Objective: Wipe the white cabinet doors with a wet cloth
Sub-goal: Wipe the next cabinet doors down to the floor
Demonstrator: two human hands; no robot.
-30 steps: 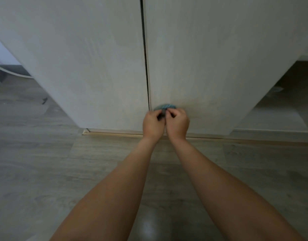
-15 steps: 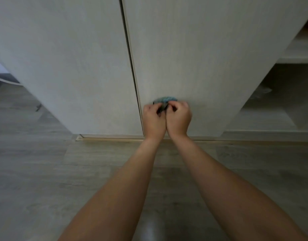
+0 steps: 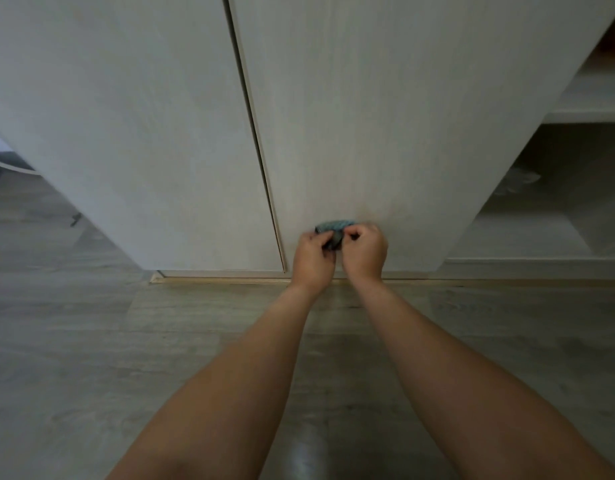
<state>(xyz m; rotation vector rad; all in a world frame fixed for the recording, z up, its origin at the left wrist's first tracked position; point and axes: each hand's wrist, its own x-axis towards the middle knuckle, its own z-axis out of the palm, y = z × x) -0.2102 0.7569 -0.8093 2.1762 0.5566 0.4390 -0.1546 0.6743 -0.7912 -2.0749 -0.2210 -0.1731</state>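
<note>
- The small bunched blue-grey cloth [image 3: 335, 226] is low on the right white wood-grain cabinet door [image 3: 385, 116], just right of the gap to the left white cabinet door [image 3: 126, 116].
- The left hand [image 3: 313, 259] has its fingers curled and grips the cloth.
- The right hand [image 3: 365, 251] pinches the same cloth, with the two hands side by side.
- Grey wood-pattern floor [image 3: 91, 341] is near; open white shelves [image 3: 583, 105] are at the far right.

Grey wood-look plank floor [image 3: 91, 358], glossy patch showing between the forearms. White cabinet [image 3: 368, 133] stands on it, bottom edge just below the fingers [image 3: 354, 233], with a thin wood-tone strip [image 3: 230, 280] along its base. Small dark object [image 3: 75, 219] lies on the floor far left of the fingers, too small to identify.
</note>
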